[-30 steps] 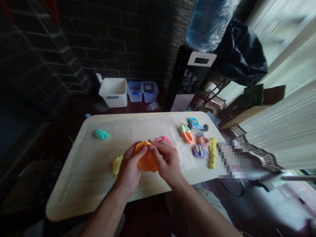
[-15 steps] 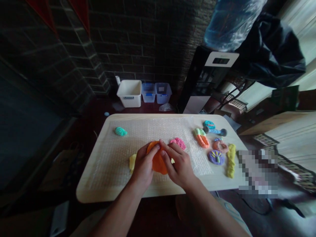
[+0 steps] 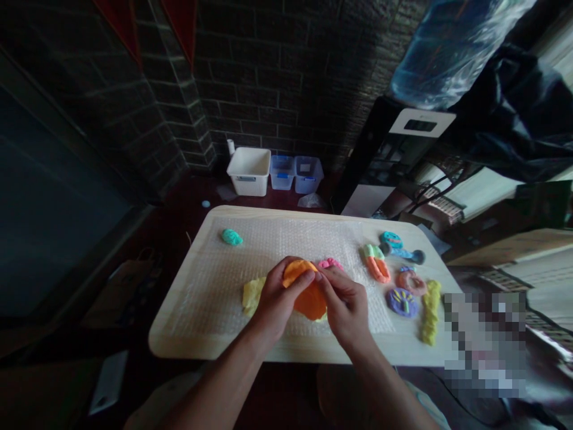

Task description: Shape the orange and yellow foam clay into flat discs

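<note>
Both hands hold a thin, flattened piece of orange modelling clay (image 3: 310,303) above the table's front half. My left hand (image 3: 280,291) grips its left side, thumb on top, and the upper edge curls over. The fingers of my right hand (image 3: 347,297) are pinched at its upper right edge. Yellow clay (image 3: 252,295) lies on the bubble wrap behind my left hand, partly hidden. Pink clay (image 3: 330,263) shows just beyond my right hand, mostly covered. A teal lump of clay (image 3: 231,237) sits at the far left of the wrap.
Bubble wrap (image 3: 201,286) covers much of the pale table (image 3: 163,340). Along its right side lie an orange-and-green piece (image 3: 377,264), a purple disc (image 3: 401,303), a yellow strip (image 3: 430,313) and a blue dumbbell shape (image 3: 405,254). Behind stand a white bin (image 3: 249,173) and a water dispenser (image 3: 373,161).
The view has shifted, so the table sits slightly further right and lower. The orange clay has turned in my hands, and its upper edge now folds over my left fingers.
</note>
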Available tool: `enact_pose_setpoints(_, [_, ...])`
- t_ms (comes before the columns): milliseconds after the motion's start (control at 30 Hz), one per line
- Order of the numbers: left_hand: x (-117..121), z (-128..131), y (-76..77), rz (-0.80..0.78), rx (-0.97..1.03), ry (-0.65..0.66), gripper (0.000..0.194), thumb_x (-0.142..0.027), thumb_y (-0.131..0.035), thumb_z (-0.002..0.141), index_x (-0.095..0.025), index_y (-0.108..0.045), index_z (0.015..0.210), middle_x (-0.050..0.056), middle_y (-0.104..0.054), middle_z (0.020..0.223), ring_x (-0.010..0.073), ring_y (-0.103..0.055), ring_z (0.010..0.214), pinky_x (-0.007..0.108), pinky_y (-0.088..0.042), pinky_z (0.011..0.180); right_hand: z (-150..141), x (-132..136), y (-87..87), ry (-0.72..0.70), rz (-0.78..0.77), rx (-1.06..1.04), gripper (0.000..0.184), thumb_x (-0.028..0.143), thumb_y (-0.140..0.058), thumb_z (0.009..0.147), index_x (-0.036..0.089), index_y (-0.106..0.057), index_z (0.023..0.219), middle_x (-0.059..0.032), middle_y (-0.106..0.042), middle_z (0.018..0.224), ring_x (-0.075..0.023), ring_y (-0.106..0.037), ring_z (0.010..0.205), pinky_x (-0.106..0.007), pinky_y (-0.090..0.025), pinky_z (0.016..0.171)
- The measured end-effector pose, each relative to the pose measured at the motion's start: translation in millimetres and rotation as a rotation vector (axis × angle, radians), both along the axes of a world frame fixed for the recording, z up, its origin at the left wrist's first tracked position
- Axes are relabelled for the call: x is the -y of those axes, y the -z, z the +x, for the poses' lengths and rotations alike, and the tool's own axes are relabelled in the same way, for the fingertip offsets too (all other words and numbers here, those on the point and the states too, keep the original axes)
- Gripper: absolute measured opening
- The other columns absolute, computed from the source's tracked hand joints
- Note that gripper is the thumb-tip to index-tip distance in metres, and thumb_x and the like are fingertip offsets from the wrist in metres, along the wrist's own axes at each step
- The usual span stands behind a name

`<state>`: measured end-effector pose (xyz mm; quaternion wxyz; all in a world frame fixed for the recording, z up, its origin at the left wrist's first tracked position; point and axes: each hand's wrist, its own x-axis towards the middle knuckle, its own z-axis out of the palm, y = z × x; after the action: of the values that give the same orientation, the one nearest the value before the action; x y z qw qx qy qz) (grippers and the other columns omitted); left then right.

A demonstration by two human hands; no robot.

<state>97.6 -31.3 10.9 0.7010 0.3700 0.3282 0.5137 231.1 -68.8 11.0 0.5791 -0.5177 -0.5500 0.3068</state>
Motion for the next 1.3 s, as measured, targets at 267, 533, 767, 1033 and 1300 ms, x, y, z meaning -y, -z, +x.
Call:
enact_pose_setpoints(267, [-1.0, 0.7, -1.4, -0.128, 0.068, 0.016, 0.021, -0.032, -0.089, 0.080, -0.018, -0.078, 0.089, 0.003, -0.073, 0.087, 0.0172, -0.066, 0.082, 0.028, -0.050, 0.078, -1.0, 4.8, -0.1, 0.043, 0.104, 0.243, 0.038, 0.028, -0.064, 0.105, 0.032, -0.072, 0.142, -0.0058, -0.069, 0.094, -0.0212, -0.064, 0.086, -0.035, -0.054, 0.072])
enact_pose_setpoints(533, [-1.2, -2.8, -2.6, -0.127, 0.085, -0.005, 0.014, -0.027, -0.087, 0.079, -0.018, -0.080, 0.087, 0.002, -0.075, 0.084, 0.0166, -0.066, 0.083, 0.025, -0.050, 0.076, -5.5, 6.1, 0.5, 0.022, 0.208, 0.475, 0.047, 0.020, -0.057, 0.108, 0.027, -0.061, 0.154, -0.0071, -0.068, 0.094, -0.0210, -0.068, 0.085, -0.033, -0.059, 0.071])
enact_pose_setpoints(767, [-2.9, -3.9, 2.5, -0.151, 0.024, -0.036, 0.011, -0.025, -0.081, 0.077, -0.016, -0.078, 0.084, 0.002, -0.073, 0.082, 0.0160, -0.064, 0.078, 0.026, -0.050, 0.074, -4.3, 4.2, -1.5, -0.006, 0.240, 0.652, 0.044, 0.020, -0.053, 0.110, 0.018, -0.061, 0.153, -0.0081, -0.068, 0.090, -0.0202, -0.066, 0.078, -0.032, -0.057, 0.065])
enact_pose_setpoints(1033, [-5.1, -5.1, -2.4, -0.184, 0.091, -0.017, 0.024, -0.029, -0.092, 0.073, -0.016, -0.078, 0.087, 0.003, -0.074, 0.086, 0.0159, -0.066, 0.080, 0.026, -0.051, 0.075, -1.2, 4.8, 6.2, 0.037, 0.088, 0.325, 0.039, 0.030, -0.063, 0.106, 0.021, -0.071, 0.144, -0.0088, -0.075, 0.096, -0.0210, -0.068, 0.083, -0.035, -0.059, 0.074])
enact_pose_setpoints(1300, [-4.5, -1.8, -2.5, -0.158, 0.181, 0.076, 0.024, -0.031, -0.094, 0.076, -0.017, -0.079, 0.090, 0.003, -0.074, 0.087, 0.0152, -0.067, 0.083, 0.025, -0.052, 0.078, -4.3, 2.1, 4.2, -0.055, -0.053, -0.179, 0.028, 0.037, -0.073, 0.100, 0.030, -0.082, 0.126, -0.0074, -0.081, 0.100, -0.0234, -0.073, 0.092, -0.037, -0.061, 0.081])
